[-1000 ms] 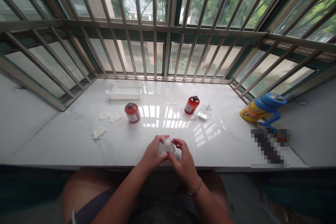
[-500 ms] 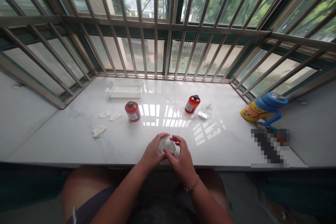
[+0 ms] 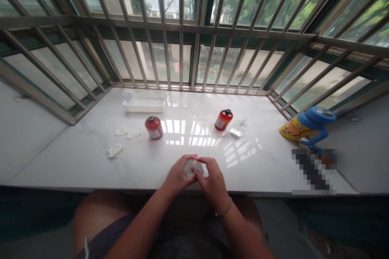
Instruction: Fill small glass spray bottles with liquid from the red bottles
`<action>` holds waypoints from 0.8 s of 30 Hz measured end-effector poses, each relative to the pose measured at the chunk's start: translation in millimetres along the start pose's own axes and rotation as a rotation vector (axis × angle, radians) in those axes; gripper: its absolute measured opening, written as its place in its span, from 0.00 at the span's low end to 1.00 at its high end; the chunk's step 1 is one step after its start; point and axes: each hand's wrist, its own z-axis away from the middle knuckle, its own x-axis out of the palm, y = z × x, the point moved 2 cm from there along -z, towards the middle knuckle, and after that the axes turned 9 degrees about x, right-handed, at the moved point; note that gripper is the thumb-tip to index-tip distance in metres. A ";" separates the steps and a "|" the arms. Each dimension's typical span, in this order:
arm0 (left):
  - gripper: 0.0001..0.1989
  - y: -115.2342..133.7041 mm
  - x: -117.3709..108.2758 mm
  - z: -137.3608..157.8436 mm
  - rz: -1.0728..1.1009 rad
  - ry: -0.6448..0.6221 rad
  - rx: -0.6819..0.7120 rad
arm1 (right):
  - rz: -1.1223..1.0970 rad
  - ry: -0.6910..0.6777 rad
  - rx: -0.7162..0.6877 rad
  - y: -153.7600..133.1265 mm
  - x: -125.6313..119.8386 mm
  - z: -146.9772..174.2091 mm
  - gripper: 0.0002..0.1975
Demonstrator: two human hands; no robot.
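Both my hands meet over the near edge of the white marble sill [image 3: 91,158]. My left hand [image 3: 176,176] and my right hand [image 3: 212,182] are both closed around a small clear plastic container [image 3: 192,166], my fingertips pinching at its top. Most of the container is hidden by my fingers. Farther back stand two red bottles with black caps, one on the left [image 3: 153,127] and one on the right [image 3: 223,119]. A small clear bottle [image 3: 238,129] lies beside the right one.
A white plastic basket [image 3: 145,102] sits at the back left. Several white cotton pads [image 3: 114,150] lie scattered on the left. A yellow and blue kids' water jug [image 3: 306,125] lies at the right edge. Metal window bars enclose the sill.
My fingers have shifted on the clear container, closing tighter over its top. The hands stay at the same spot on the sill's near edge.
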 end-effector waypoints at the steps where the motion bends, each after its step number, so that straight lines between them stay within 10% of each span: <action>1: 0.29 -0.2 0.1 0.0 -0.001 -0.002 0.001 | -0.004 0.000 -0.001 -1.1 -1.3 -0.2 0.15; 24: 0.31 -3.9 2.4 0.1 -0.018 -0.006 -0.021 | -0.082 0.106 0.067 -23.2 -29.8 1.4 0.20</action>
